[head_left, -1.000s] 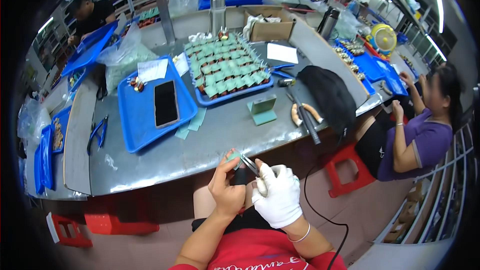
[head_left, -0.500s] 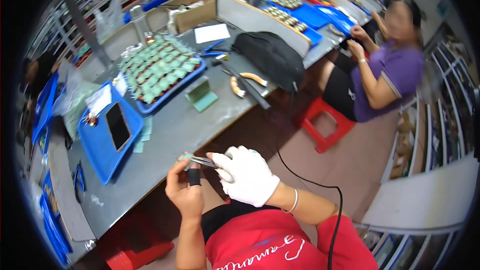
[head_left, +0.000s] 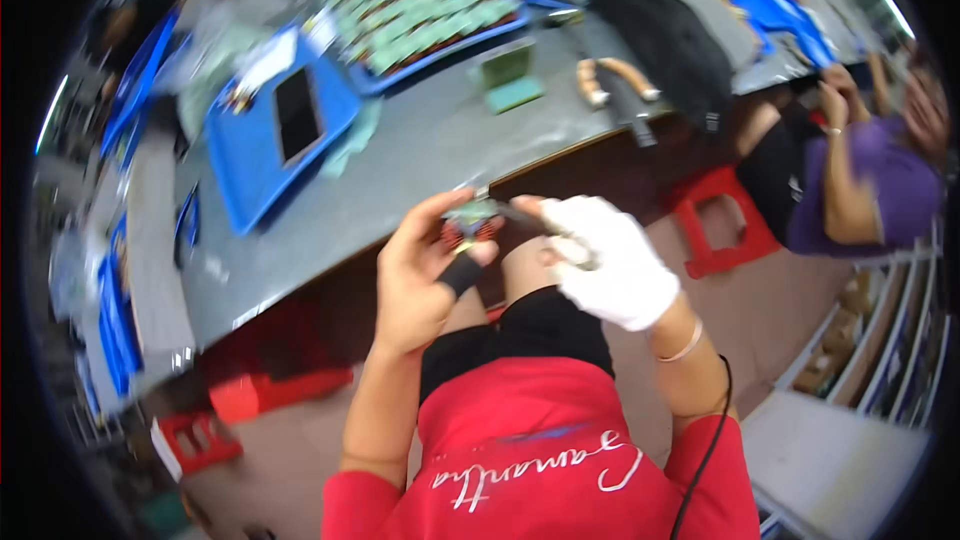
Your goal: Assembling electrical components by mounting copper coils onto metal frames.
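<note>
My left hand [head_left: 418, 275], with a black band on its thumb, grips a small wire-wound coil [head_left: 468, 230]. Reddish copper windings show on it below a green piece. My right hand [head_left: 612, 258], in a white glove with bare fingertips, is closed around slim metal pliers [head_left: 520, 214]. Their narrow tip points left and meets or nearly meets the top of the coil; blur hides the exact contact. Both hands are above my lap, just off the table's front edge.
On the grey table [head_left: 420, 175] are a blue tray of green-topped parts [head_left: 450, 40], a tilted blue tray [head_left: 235, 180] with a phone [head_left: 297, 115], a green block [head_left: 512, 80] and a black bag [head_left: 665, 40]. A co-worker [head_left: 850, 170] sits at right beside a red stool [head_left: 715, 230].
The view has tilted down and turned, so the table sits higher in it. My left hand has turned, bringing the coil's windings into sight. The pliers stay near its top.
</note>
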A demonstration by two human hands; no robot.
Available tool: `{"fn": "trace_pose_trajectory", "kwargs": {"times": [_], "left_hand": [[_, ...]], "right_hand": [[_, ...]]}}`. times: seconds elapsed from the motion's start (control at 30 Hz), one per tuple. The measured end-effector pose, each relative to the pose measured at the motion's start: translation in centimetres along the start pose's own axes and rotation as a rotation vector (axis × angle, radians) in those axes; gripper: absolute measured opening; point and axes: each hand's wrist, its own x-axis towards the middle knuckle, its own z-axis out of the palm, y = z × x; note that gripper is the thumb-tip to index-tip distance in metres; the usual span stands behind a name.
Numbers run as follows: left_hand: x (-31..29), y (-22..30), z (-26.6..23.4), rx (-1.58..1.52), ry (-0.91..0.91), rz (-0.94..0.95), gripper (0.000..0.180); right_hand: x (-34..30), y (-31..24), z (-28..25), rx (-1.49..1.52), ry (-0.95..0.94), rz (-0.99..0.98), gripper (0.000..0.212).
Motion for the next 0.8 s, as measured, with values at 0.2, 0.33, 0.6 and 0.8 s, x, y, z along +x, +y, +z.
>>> {"fn": "trace_pose_trajectory", "kwargs": {"times": [0.2, 0.33, 0.6, 0.8], "left_hand": [[-0.4, -0.1, -0.3, 0.006, 0.06, -0.009, 0.038], [-0.8, 0.6, -0.2, -0.031, 0.084, -0.033, 0.036], [-1.3, 0.5, -0.6, 0.059, 0.085, -0.046, 0.031], [-1.6, -0.2, -0.3, -0.005, 0.155, -0.102, 0.027]], "right_hand": [[0.4, -0.5, 0.8, 0.118, 0.079, 0.032, 0.045], [0.9, -1.0, 0.6, 0.041, 0.038, 0.017, 0.046], [2.0, -1.8, -0.3, -0.224, -0.104, -0.061, 0.047], [2.1, -0.6, 0.5, -0.245, -0.16, -0.058, 0.044]]}}
